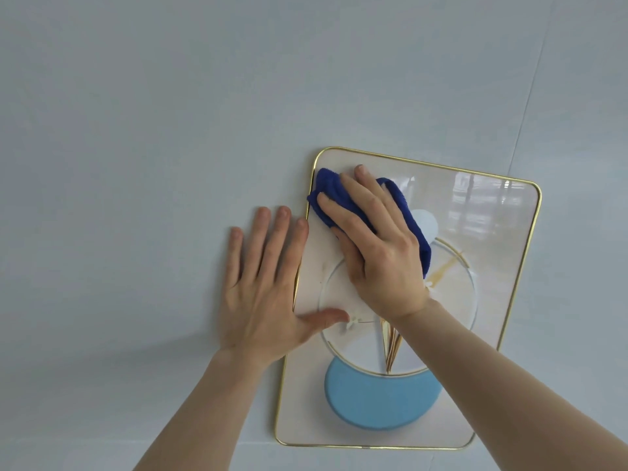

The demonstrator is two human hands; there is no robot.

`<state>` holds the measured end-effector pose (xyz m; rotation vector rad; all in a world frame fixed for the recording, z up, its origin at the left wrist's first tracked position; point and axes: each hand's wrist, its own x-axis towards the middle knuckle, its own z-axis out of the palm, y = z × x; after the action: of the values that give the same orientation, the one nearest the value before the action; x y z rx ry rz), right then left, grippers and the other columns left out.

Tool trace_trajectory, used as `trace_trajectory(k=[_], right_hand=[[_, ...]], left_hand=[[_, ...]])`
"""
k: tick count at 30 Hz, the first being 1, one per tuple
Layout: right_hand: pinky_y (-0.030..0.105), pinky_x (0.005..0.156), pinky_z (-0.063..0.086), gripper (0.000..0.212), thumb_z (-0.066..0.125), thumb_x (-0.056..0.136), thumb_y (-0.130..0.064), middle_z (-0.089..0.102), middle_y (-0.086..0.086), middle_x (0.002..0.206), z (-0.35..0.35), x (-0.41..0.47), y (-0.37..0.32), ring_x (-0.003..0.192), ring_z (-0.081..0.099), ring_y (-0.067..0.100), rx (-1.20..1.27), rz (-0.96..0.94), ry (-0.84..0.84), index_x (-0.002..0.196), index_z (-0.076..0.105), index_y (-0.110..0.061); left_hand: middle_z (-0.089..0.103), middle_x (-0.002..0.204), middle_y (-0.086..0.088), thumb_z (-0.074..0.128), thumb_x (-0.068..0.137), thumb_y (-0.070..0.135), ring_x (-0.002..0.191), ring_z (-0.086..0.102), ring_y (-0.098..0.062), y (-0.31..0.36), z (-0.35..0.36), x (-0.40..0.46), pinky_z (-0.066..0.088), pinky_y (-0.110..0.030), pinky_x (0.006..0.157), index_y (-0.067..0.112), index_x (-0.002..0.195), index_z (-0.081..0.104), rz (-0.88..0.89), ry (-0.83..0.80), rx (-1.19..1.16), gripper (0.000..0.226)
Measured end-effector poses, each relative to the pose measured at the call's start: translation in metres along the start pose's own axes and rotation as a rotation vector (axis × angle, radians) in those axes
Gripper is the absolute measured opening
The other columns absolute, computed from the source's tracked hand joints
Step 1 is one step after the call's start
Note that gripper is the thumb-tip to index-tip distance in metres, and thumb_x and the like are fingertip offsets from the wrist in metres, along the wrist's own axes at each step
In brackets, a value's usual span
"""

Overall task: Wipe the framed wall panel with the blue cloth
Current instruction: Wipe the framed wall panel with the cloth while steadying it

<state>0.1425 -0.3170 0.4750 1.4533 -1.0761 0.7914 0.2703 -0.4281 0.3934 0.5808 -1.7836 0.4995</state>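
The framed wall panel [492,239] hangs on the wall, a glossy pale picture with a thin gold frame, a blue disc low down and gold lines in a circle. My right hand [377,246] lies flat on the blue cloth [334,195], pressing it against the panel's upper left corner. The cloth is crumpled and sticks out above and to the right of the fingers. My left hand [265,283] rests flat with fingers spread on the wall beside the panel's left edge, its thumb lying over the frame onto the glass.
A plain pale blue-grey wall [153,130] surrounds the panel. A faint seam [530,107] runs diagonally down the wall at the upper right. The glass reflects windows near its top right corner.
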Motion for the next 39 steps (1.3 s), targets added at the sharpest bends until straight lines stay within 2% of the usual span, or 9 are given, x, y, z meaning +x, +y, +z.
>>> trace_trajectory(k=[6,13,19,27,34,39], right_hand=[[0.050,0.127,0.037,0.037,0.062,0.102,0.002,0.061,0.017,0.148,-0.010,-0.017,0.001,0.150,0.046,0.036,0.010,-0.108,-0.122,0.136,0.069,-0.010],[0.054,0.122,0.042,0.033,0.062,0.105,-0.004,0.061,0.016,0.149,-0.018,-0.025,0.011,0.150,0.046,0.038,-0.005,-0.235,-0.222,0.136,0.070,-0.010],[0.051,0.126,0.038,0.033,0.050,0.111,-0.011,0.060,0.014,0.150,-0.025,-0.022,0.022,0.150,0.045,0.038,-0.028,-0.372,-0.308,0.139,0.067,-0.012],[0.053,0.120,0.045,0.034,0.053,0.109,-0.009,0.060,0.012,0.152,-0.033,-0.015,0.031,0.152,0.043,0.038,-0.059,-0.524,-0.401,0.141,0.064,-0.013],[0.051,0.121,0.044,0.038,0.052,0.110,-0.006,0.058,0.007,0.155,-0.038,-0.007,0.036,0.153,0.042,0.035,-0.074,-0.630,-0.442,0.144,0.062,-0.017],[0.050,0.121,0.045,0.038,0.048,0.111,-0.008,0.059,0.003,0.155,-0.050,-0.023,0.048,0.153,0.042,0.033,-0.118,-0.720,-0.514,0.144,0.063,-0.020]], left_hand=[[0.009,0.173,-0.008,0.036,0.074,0.099,0.162,0.008,-0.030,0.001,-0.001,0.001,0.008,-0.056,0.131,0.009,0.163,0.010,-0.004,-0.041,0.045,0.130],[0.010,0.173,-0.008,0.036,0.072,0.101,0.162,0.010,-0.030,0.001,-0.001,0.001,0.011,-0.056,0.131,0.009,0.164,0.007,-0.002,-0.033,0.052,0.133],[0.017,0.171,-0.011,0.042,0.071,0.100,0.161,0.016,-0.033,0.000,0.001,0.000,0.013,-0.057,0.130,0.008,0.162,0.018,0.012,0.025,0.026,0.132],[0.024,0.170,-0.013,0.049,0.069,0.098,0.159,0.020,-0.036,0.000,0.004,0.001,0.018,-0.060,0.128,0.009,0.161,0.026,0.024,0.094,-0.002,0.130],[0.025,0.170,-0.014,0.052,0.069,0.097,0.159,0.021,-0.037,-0.001,0.004,0.001,0.014,-0.059,0.129,0.021,0.162,0.027,0.041,0.101,-0.008,0.123],[0.027,0.169,-0.016,0.053,0.070,0.096,0.158,0.022,-0.039,-0.001,0.004,0.000,0.016,-0.061,0.128,0.022,0.161,0.030,0.045,0.117,-0.016,0.119]])
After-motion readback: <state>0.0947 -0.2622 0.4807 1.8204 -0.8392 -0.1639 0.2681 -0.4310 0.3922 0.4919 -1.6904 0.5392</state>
